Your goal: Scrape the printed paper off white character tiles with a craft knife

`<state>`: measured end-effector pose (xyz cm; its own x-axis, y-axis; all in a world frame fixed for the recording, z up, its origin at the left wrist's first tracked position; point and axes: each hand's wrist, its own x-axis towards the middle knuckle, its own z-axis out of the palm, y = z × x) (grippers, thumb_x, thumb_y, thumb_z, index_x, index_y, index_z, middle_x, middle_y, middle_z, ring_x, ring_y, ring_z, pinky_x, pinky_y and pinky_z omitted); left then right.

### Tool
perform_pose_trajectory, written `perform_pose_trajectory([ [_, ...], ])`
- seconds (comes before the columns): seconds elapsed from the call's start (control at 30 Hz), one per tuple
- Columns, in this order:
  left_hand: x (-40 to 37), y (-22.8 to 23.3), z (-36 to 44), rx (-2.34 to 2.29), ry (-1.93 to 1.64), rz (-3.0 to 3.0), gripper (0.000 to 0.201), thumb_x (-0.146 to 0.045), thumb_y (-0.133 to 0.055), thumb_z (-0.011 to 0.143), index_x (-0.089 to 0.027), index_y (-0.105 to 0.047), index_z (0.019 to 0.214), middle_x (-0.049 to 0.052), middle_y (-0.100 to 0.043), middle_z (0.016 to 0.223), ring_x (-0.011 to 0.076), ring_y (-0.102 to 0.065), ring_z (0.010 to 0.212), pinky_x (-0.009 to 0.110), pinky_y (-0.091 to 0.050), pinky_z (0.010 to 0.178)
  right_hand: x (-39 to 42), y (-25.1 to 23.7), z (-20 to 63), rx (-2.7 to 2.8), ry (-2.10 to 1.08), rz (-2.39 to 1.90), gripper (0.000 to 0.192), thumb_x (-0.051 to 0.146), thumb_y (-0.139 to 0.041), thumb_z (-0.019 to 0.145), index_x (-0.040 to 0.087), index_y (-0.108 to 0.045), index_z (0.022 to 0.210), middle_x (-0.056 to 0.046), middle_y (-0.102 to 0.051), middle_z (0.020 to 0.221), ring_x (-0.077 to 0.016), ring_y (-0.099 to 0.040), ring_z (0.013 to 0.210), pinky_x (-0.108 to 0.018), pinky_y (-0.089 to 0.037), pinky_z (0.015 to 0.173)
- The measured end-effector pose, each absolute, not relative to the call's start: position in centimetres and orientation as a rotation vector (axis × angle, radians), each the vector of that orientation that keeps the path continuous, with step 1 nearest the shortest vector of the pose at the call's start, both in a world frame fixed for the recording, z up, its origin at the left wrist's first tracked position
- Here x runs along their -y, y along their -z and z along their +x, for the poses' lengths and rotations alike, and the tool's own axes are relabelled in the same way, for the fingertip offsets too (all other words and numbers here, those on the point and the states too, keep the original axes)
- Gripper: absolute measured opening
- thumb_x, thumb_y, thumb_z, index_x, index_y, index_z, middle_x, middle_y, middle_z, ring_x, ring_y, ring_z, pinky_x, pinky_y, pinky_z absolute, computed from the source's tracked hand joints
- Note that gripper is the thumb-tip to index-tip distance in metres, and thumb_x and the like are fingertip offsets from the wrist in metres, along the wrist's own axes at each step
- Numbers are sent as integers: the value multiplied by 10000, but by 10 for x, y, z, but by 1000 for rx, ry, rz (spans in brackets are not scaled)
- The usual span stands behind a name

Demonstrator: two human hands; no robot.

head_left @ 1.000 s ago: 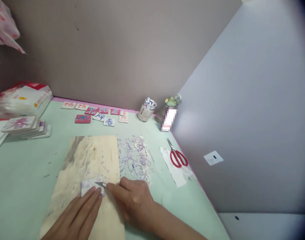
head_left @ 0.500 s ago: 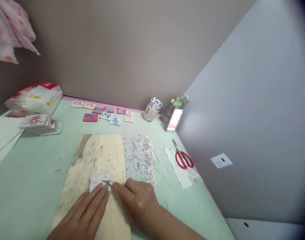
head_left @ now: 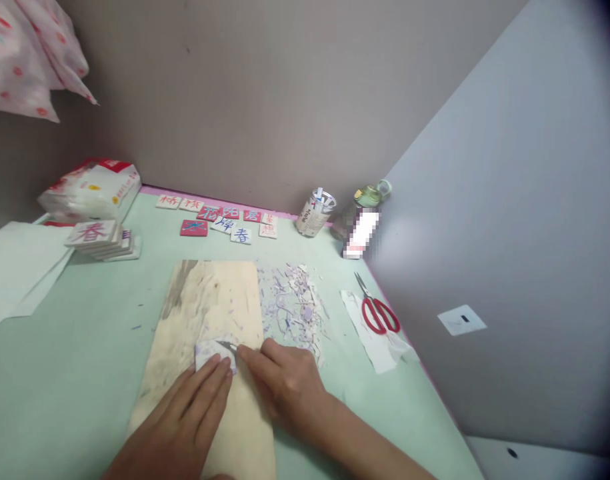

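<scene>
A small white tile with faint purple marks (head_left: 205,353) lies on a pale wooden board (head_left: 229,287). My left hand (head_left: 185,413) rests on the tile's near side, its fingers stretched out flat and pressing it to the board. In my closed right hand (head_left: 289,387) is a craft knife (head_left: 229,346); its short blade touches or hovers just over the tile's upper right part, and its handle is mostly hidden by my fingers. Purple and white shavings (head_left: 299,310) lie heaped on the green tabletop, right of the board.
Carved character tiles (head_left: 225,223) lie along the back edge, and a stack of tiles (head_left: 105,241) stands left. A can (head_left: 315,213), a phone-like object (head_left: 361,233) and a green-lidded bottle (head_left: 369,193) stand by the wall. Red-handled scissors (head_left: 379,313) lie on tissue at right.
The whole view has shifted slightly, so everything sits further right and a little higher. The knife blade lies nearer the tile's far edge. Both hands keep their poses.
</scene>
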<state>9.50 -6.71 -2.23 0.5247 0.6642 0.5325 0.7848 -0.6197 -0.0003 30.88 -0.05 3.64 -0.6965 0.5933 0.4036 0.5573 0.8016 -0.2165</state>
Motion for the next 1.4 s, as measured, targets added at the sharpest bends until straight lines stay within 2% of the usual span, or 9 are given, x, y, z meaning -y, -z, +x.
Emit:
perform_pose_trajectory([
  [0.2, 64, -15, 101, 1221, 629, -2515, 1088, -761, -407, 883, 9, -51, 1564, 172, -707, 1237, 301, -657, 1102, 385, -421, 966, 0, -36, 310, 2496, -112, -831, 319, 143, -425, 966, 145, -581, 1244, -10, -565, 723, -130, -458, 527, -271, -309, 457],
  [0.43, 71, -17, 101, 1294, 602, -2546, 1124, -731, -511, 855, -2, -34, 1566, 178, -672, 1302, 305, -639, 1149, 383, -452, 982, -1, -35, 310, 2506, -120, -821, 312, 154, -425, 986, 139, -588, 1252, -13, -574, 738, -125, -467, 533, -265, -321, 468],
  [0.53, 72, -13, 100, 1313, 602, -2569, 1076, -727, -529, 848, -40, -133, 1576, 166, -649, 1342, 297, -621, 1184, 375, -448, 1005, 1, -35, 310, 2501, -87, -840, 313, 138, -435, 979, 141, -589, 1251, -15, -573, 736, -131, -476, 542, -270, -324, 468],
  [0.7, 72, -12, 98, 1291, 577, -2535, 885, -722, -573, 820, -65, -508, 1410, 165, -656, 1332, 299, -623, 1193, 380, -446, 1032, -1, -33, 309, 2489, -79, -829, 318, 140, -441, 969, 145, -593, 1249, -16, -577, 739, -130, -484, 534, -273, -336, 457],
  [0.83, 73, -13, 99, 1305, 543, -2564, 843, -719, -592, 805, -84, -562, 1359, 161, -636, 1363, 296, -610, 1216, 375, -448, 1037, 0, -33, 311, 2482, -95, -847, 318, 140, -444, 970, 143, -588, 1253, -15, -573, 738, -129, -487, 540, -270, -345, 455],
  [0.93, 73, -14, 100, 1334, 548, -2579, 885, -719, -579, 818, -84, -492, 1429, 158, -636, 1363, 298, -611, 1213, 379, -444, 1035, 0, -33, 309, 2477, -64, -854, 313, 133, -448, 967, 148, -590, 1246, -13, -573, 734, -130, -487, 543, -274, -348, 460],
  [1.13, 72, -15, 99, 1347, 602, -2601, 1029, -709, -526, 861, -79, -147, 1581, 150, -640, 1360, 290, -606, 1205, 375, -441, 1018, 2, -33, 309, 2468, -17, -832, 314, 120, -438, 971, 135, -582, 1250, -10, -559, 715, -123, -463, 534, -270, -335, 452],
  [1.33, 72, -16, 99, 1314, 576, -2567, 867, -710, -545, 847, -81, -479, 1441, 160, -653, 1337, 294, -616, 1196, 376, -430, 1030, 0, -32, 310, 2468, -9, -855, 320, 118, -442, 963, 144, -591, 1245, -9, -560, 719, -129, -466, 537, -279, -330, 457],
  [1.4, 72, -14, 99, 1330, 576, -2572, 870, -711, -554, 842, -81, -483, 1438, 160, -648, 1346, 297, -611, 1204, 380, -430, 1033, 1, -31, 311, 2471, -33, -861, 311, 132, -443, 971, 149, -592, 1243, -6, -557, 716, -125, -463, 535, -273, -328, 459],
])
